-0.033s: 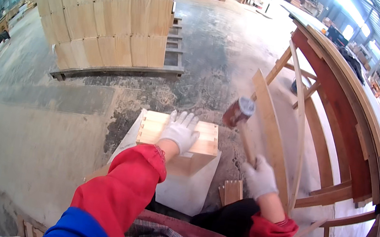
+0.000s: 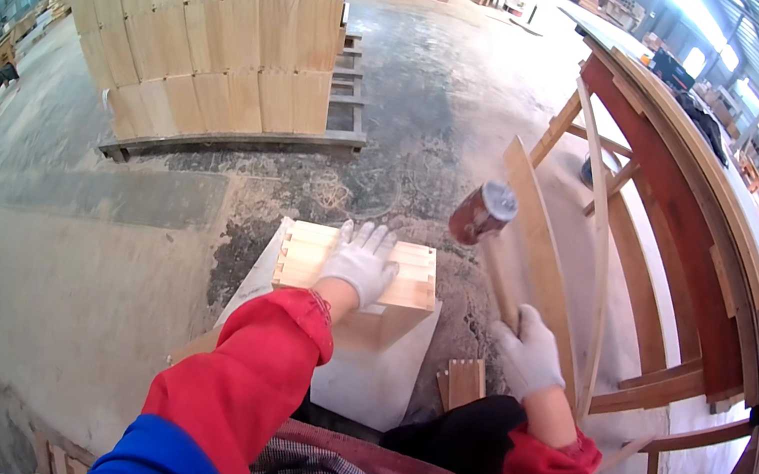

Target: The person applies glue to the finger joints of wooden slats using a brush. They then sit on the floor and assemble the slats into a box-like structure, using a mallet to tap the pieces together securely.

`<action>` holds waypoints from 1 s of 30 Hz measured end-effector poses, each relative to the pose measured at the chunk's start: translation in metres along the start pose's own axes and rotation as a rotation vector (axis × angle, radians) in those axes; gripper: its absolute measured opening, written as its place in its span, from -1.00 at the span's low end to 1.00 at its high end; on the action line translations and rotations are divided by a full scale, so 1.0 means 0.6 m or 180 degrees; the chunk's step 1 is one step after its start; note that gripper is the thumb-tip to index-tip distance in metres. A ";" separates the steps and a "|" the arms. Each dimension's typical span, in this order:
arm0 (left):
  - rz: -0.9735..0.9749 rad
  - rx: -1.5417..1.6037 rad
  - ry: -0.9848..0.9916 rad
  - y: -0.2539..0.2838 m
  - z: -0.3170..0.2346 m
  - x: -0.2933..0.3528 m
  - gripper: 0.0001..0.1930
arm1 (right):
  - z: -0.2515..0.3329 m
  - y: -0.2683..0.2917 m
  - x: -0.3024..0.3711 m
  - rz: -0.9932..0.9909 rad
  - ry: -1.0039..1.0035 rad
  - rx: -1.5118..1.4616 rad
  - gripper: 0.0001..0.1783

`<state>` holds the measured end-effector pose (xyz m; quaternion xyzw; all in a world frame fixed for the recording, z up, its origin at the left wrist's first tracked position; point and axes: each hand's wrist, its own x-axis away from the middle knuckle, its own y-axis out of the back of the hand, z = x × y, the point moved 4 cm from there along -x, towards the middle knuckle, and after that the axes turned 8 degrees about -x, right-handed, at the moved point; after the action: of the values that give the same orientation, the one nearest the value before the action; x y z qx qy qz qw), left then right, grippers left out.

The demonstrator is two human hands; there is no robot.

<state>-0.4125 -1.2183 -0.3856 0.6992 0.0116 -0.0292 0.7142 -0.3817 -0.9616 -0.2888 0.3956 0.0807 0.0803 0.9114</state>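
Note:
A pale wooden box [image 2: 299,259] with interlocking corner joints stands before me on a light-coloured support [image 2: 375,378]. My left hand [image 2: 361,262], in a white glove, lies flat on the top face of the box, fingers spread. To the right, my gloved right hand [image 2: 530,353] is wrapped round the wooden handle of a mallet [image 2: 483,217]. The mallet's dark reddish head with a greyish end is raised beyond the box's right edge, apart from it.
A tall stack of wooden boxes [image 2: 224,27] rests on a pallet [image 2: 233,147] at the far left. Along the right runs a long workbench [image 2: 691,140], with a wooden board [image 2: 542,235] leaning near it. Small wood pieces [image 2: 462,384] lie right of the support.
The mallet and my right hand have shifted slightly, the mallet head a little higher. My left hand remains on the box.

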 end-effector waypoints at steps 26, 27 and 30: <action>-0.0364 -0.0043 -0.0057 0.000 -0.002 -0.009 -0.45 | -0.047 -0.051 0.090 0.0114 -0.0574 -0.0016 -0.64; -0.0356 -0.0018 -0.0086 -0.005 -0.003 -0.005 -0.45 | -0.040 -0.027 0.083 0.0091 -0.0557 -0.0317 -0.63; -0.0317 0.0000 -0.0008 -0.006 -0.011 0.000 -0.46 | 0.022 0.025 0.088 -0.0245 -0.0422 -0.0683 -0.71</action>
<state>-0.4124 -1.2115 -0.3894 0.6978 0.0454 -0.0656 0.7118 -0.3286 -0.9498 -0.2735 0.2969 0.0263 0.0271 0.9541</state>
